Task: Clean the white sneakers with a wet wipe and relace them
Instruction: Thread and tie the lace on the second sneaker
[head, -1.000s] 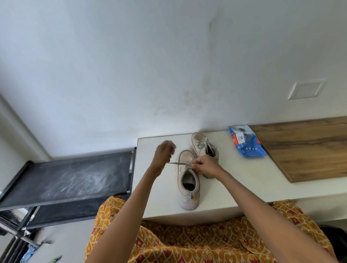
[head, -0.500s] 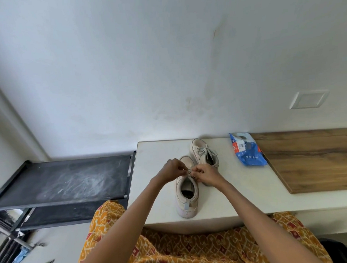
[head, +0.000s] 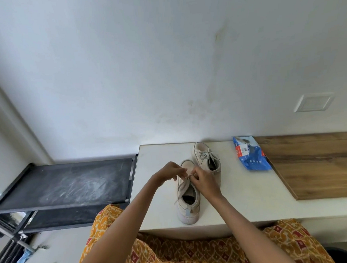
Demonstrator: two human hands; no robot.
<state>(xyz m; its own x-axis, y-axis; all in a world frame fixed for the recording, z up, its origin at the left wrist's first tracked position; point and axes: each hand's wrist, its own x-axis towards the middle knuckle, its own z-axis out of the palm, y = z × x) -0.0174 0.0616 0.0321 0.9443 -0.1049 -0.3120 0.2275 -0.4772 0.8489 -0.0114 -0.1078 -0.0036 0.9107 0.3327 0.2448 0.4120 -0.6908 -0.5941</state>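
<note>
Two off-white sneakers stand on a white table [head: 251, 199]. The near sneaker [head: 189, 208] points away from me, heel toward the front edge. Its grey lace [head: 183, 187] hangs loose down the left side of the opening. My left hand [head: 167, 172] and my right hand [head: 203, 179] meet over its tongue, and both pinch the lace with curled fingers. The far sneaker [head: 207, 159] stands just behind and to the right, with its lace tied in a bow.
A blue wet wipe pack [head: 251, 157] lies to the right of the shoes. A wooden board [head: 317, 164] covers the table's right part. A black dusty shelf rack [head: 71, 183] stands left of the table. Orange patterned cloth [head: 174, 254] covers my lap.
My left hand had pulled the lace out to the left, then came back to meet the right hand over the near sneaker. The lace now hangs slack.
</note>
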